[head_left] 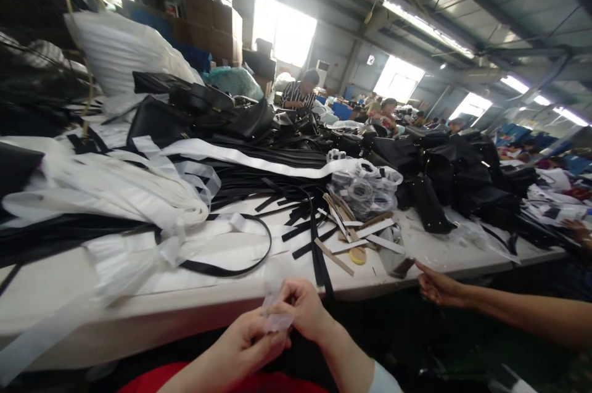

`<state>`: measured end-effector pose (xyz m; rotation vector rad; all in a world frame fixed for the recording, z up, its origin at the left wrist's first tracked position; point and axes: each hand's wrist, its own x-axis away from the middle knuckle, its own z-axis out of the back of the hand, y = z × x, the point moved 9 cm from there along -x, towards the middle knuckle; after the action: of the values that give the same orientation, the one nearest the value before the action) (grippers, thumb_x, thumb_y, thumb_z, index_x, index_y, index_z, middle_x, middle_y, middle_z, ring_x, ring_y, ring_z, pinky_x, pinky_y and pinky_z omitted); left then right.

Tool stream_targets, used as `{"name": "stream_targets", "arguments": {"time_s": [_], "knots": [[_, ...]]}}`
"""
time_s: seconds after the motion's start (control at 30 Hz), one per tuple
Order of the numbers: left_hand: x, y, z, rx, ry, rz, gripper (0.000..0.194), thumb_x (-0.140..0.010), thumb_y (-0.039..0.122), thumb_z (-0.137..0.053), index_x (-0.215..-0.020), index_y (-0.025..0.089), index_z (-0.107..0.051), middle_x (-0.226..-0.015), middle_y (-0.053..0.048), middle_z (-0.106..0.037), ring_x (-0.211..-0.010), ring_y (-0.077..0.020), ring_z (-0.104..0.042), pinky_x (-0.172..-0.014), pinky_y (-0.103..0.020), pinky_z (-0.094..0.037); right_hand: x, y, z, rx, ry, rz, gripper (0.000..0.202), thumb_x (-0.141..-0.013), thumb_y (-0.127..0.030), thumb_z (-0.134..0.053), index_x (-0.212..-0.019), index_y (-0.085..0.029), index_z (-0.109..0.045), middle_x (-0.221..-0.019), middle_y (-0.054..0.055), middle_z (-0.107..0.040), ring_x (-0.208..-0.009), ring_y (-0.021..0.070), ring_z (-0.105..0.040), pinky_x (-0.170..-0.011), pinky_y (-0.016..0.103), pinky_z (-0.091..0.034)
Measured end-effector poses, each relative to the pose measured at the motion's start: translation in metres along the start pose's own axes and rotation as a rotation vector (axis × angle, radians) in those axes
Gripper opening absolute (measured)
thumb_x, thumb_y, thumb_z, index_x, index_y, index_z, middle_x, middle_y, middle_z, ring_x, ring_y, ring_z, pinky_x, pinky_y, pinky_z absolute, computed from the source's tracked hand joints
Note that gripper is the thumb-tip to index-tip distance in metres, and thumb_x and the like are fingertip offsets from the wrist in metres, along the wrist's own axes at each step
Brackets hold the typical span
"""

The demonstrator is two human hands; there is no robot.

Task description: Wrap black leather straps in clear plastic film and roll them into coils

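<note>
Both of my hands meet just in front of the table's near edge. My left hand (259, 339) is closed, its fingers pinching a small translucent plastic piece (279, 321). From the right, my right hand (303, 310) pinches the same plastic piece, thumb and fingers drawn together. What lies inside or under the plastic is hidden by my fingers. Beyond my hands, black straps (319, 257) hang over the table edge. To their left, a black strap (231, 271) curves in a loop across white sheeting.
A co-worker's hand (437, 285) at the right holds a small dark piece (401, 268). White strips (115, 186) are heaped at left. Card strips (335, 255), a yellow tape roll (357, 255), plastic-wrapped rings (363, 186) and black bags (428, 208) lie on the white table (208, 300).
</note>
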<state>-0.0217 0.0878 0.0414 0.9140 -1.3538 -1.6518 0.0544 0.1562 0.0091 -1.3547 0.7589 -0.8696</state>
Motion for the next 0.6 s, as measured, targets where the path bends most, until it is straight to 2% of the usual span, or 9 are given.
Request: {"name": "stream_targets", "arguments": {"time_s": [0.1,0.17,0.27,0.37,0.43,0.5,0.6], "knots": [[-0.003,-0.005,0.009,-0.029,0.056,-0.016,0.044,-0.092,0.050,-0.046,-0.083,0.016,-0.072,-0.082,-0.007,-0.068,-0.076,-0.0185,-0.060,-0.074,-0.027,-0.049,-0.014,0.005,-0.009,0.068,-0.018,-0.039,0.036,-0.061,-0.032,-0.081,-0.055,-0.017,-0.049,-0.052,-0.006,-0.049,-0.048,0.0067,-0.039,-0.044,0.019,-0.029],[-0.005,-0.014,0.024,-0.102,0.124,-0.036,0.042,-0.093,0.046,-0.045,-0.080,0.017,-0.072,-0.080,-0.005,-0.070,-0.074,-0.0174,-0.062,-0.072,-0.025,-0.050,-0.027,0.007,-0.013,0.154,-0.049,-0.050,0.032,-0.062,-0.029,-0.080,-0.056,-0.016,-0.051,-0.053,-0.006,-0.050,-0.050,0.0068,-0.040,-0.047,0.019,-0.031],[-0.003,-0.040,0.066,-0.385,0.278,-0.031,0.036,-0.095,0.038,-0.043,-0.082,0.022,-0.073,-0.083,-0.003,-0.073,-0.078,-0.0177,-0.067,-0.074,-0.025,-0.053,-0.057,0.002,-0.018,0.250,-0.137,-0.004,0.017,-0.074,-0.029,-0.071,-0.070,-0.016,-0.063,-0.064,-0.003,-0.059,-0.059,0.0096,-0.049,-0.057,0.021,-0.039],[0.011,-0.066,0.121,-0.819,0.583,-0.035,0.032,-0.093,0.030,-0.042,-0.087,0.023,-0.073,-0.092,-0.006,-0.076,-0.085,-0.0222,-0.071,-0.076,-0.031,-0.056,-0.102,-0.009,-0.009,0.306,-0.126,0.042,0.015,-0.079,-0.031,-0.067,-0.084,-0.017,-0.069,-0.078,0.001,-0.067,-0.072,0.0140,-0.058,-0.069,0.025,-0.045],[0.024,-0.076,0.142,-1.044,0.769,-0.083,0.031,-0.092,0.027,-0.042,-0.086,0.021,-0.072,-0.087,-0.008,-0.076,-0.080,-0.0228,-0.072,-0.072,-0.032,-0.057,-0.141,-0.010,-0.001,0.229,-0.058,-0.012,0.014,-0.076,-0.028,-0.071,-0.084,-0.018,-0.071,-0.081,0.002,-0.068,-0.078,0.0162,-0.060,-0.076,0.028,-0.047],[0.033,-0.080,0.142,-1.208,0.869,-0.172,0.031,-0.091,0.024,-0.041,-0.086,0.020,-0.071,-0.084,-0.008,-0.076,-0.076,-0.0213,-0.072,-0.070,-0.030,-0.058,-0.182,-0.004,0.001,0.085,0.013,-0.115,0.012,-0.072,-0.024,-0.075,-0.082,-0.018,-0.071,-0.083,0.002,-0.069,-0.083,0.0173,-0.061,-0.082,0.029,-0.048],[0.039,-0.076,0.128,-1.374,0.927,-0.262,0.032,-0.091,0.020,-0.038,-0.087,0.017,-0.070,-0.082,-0.008,-0.075,-0.073,-0.0199,-0.071,-0.068,-0.029,-0.057,-0.239,0.017,-0.016,-0.079,0.070,-0.277,0.013,-0.077,-0.024,-0.073,-0.086,-0.015,-0.068,-0.084,0.005,-0.068,-0.082,0.0169,-0.064,-0.080,0.029,-0.051]]}}
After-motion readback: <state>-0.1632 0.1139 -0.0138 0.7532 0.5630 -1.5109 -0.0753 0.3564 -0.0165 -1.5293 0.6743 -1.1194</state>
